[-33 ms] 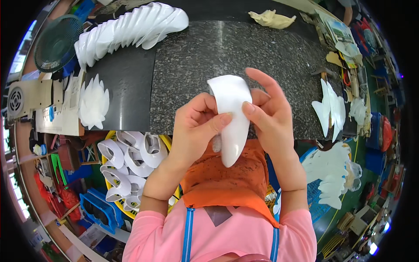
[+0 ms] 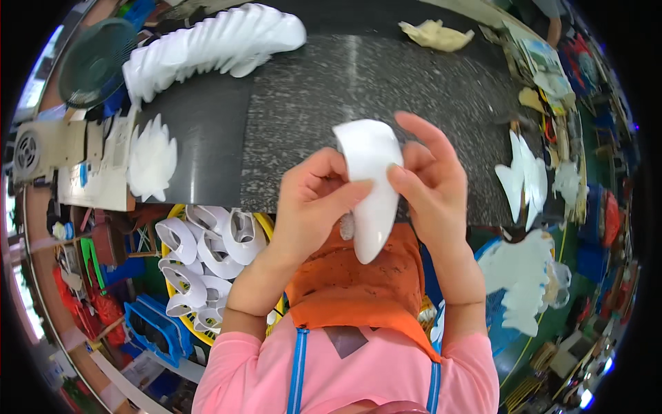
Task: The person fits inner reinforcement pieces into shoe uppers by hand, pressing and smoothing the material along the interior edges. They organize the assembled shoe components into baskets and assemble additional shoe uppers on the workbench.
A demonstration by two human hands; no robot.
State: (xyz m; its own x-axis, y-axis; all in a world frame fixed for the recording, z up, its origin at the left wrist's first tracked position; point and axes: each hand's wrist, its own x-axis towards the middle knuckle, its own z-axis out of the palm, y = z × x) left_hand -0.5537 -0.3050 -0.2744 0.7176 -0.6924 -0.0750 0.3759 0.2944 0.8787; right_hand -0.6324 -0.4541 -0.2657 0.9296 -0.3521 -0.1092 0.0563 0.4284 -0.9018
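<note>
A glossy white curved piece, wide at the top and tapering to a rounded lower tip, is held up before my orange apron. It looks like a thin, bendable shoe part, though its exact kind is unclear. My left hand pinches its left side with thumb and bent fingers. On the right edge, the thumb of my right hand presses against the piece, while the index finger stretches up and away. A small, greyish fuzzy bit shows behind the piece's lower left side. My other fingertips are partly hidden behind it.
Overlapping white pieces line the back left of the speckled dark worktop. Flat white pieces lie at left, others at right. A yellow basket below holds looped white pieces. A crumpled cream cloth lies at the back.
The whole scene sits slightly further right in the picture, with some blur. My hands keep the same grip on the white piece.
</note>
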